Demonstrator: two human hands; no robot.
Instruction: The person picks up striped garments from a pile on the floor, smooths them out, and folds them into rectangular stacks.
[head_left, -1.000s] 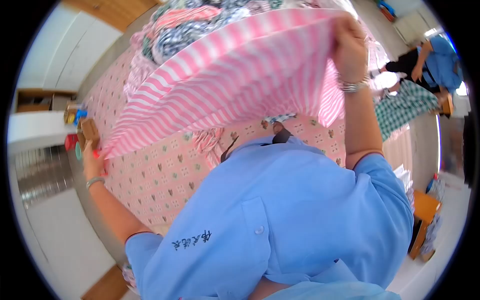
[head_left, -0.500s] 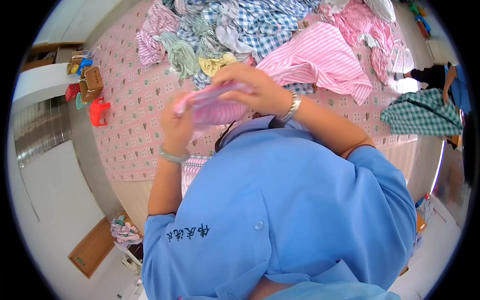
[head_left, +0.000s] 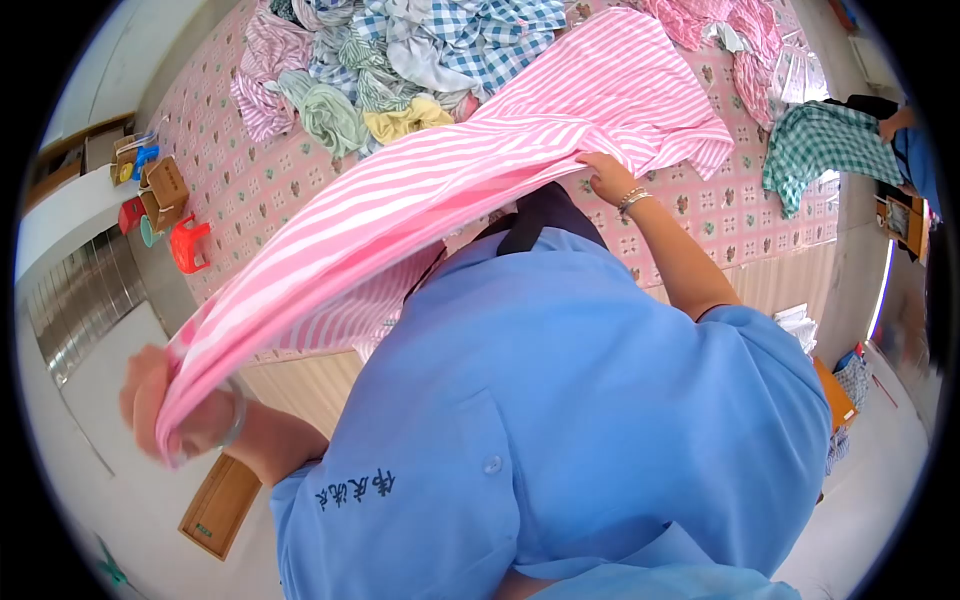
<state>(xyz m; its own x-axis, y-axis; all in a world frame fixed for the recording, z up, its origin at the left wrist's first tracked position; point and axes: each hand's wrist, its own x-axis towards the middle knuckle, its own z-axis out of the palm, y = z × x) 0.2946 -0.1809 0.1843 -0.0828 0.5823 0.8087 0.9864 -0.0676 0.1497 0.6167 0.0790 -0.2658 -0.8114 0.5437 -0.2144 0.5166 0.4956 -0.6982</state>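
Observation:
A large pink-and-white striped cloth [head_left: 400,190] stretches across the view from lower left to upper right. My left hand [head_left: 175,405], a little blurred, is closed round one end of it at the far left. Near the middle, my right hand [head_left: 608,180] pinches the cloth's lower edge. Between the hands the fabric hangs in long folds, and its far part spreads over the pink patterned surface [head_left: 690,225]. A pile of checked and plain cloths [head_left: 400,60] lies beyond it, with a yellow cloth [head_left: 408,118] at the near side.
At the right, a co-worker's hand [head_left: 897,122] holds a green checked cloth [head_left: 825,150]. A red stool [head_left: 188,245] and a cardboard box [head_left: 163,192] stand at the left. Pink cloths [head_left: 755,50] lie at the upper right. A wooden board [head_left: 220,505] is at the lower left.
My hands, close together half a second ago, have moved far apart. My left hand went outward to the lower left, my right hand to the right, and the striped cloth is now stretched between them.

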